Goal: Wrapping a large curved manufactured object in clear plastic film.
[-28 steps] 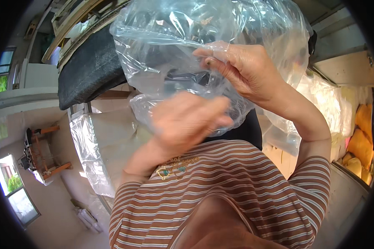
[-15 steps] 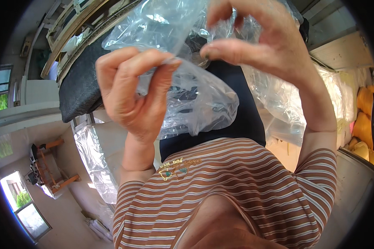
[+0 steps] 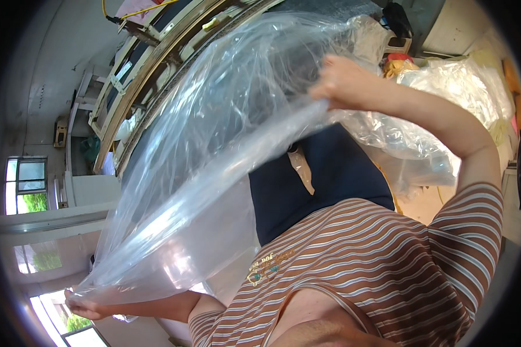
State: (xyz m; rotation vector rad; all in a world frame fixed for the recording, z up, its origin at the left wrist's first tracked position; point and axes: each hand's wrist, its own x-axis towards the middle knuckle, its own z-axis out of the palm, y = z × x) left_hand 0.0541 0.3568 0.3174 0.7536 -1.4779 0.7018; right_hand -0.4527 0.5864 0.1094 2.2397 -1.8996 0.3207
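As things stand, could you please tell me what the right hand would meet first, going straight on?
The right hand would probably meet folds of the clear plastic sheet it appears to grip; depth is unclear.

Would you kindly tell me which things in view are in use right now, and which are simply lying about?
In use:
- clear plastic film, stretched between both hands
- left hand and right hand, both gripping it

Lying about:
- heap of crumpled clear plastic, right
- black bundle, upper right
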